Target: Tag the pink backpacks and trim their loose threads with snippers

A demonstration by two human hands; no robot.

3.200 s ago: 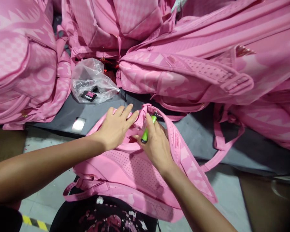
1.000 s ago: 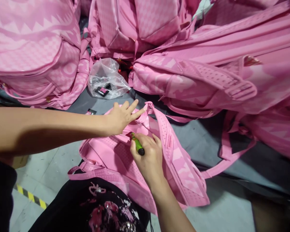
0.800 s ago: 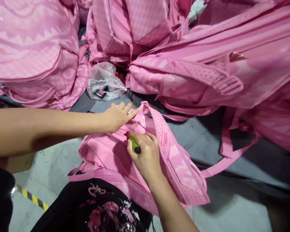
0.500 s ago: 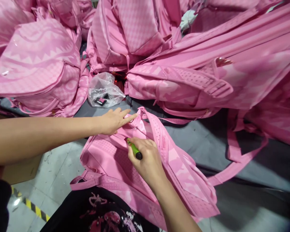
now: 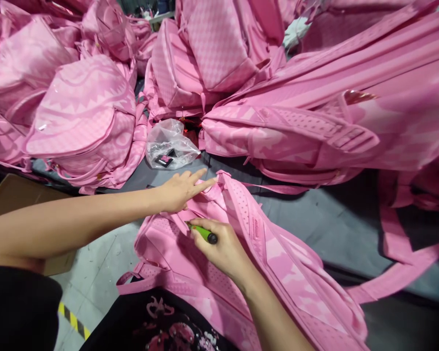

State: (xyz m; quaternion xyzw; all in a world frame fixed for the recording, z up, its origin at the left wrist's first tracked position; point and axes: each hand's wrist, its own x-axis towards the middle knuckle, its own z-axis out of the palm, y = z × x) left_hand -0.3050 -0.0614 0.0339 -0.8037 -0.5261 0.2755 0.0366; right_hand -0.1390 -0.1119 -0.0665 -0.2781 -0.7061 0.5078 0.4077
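A pink backpack (image 5: 205,258) with perforated padding and camouflage-patterned sides lies tilted against my lap and the table edge. My left hand (image 5: 179,190) rests at the top of this backpack, by its handle and strap ends, with fingers stretched out and spread. Just below it, my right hand (image 5: 219,243) is closed around a slim green tool with a black end (image 5: 205,234). The tool's small tip points left, close to the fabric near the top seam; its exact kind is unclear. The fingertips of my right hand partly hide the tip.
Across the grey table (image 5: 314,219) stands a clear plastic bag (image 5: 173,141) with a black tag inside. Behind it, several pink backpacks (image 5: 88,112) are piled, with a large one (image 5: 289,131) lying at the right. A cardboard box (image 5: 22,195) is at lower left.
The view has shifted, so the scene sits further right and lower. The green tool has turned a little flatter, its tip now showing. My left hand stays at the backpack's top.
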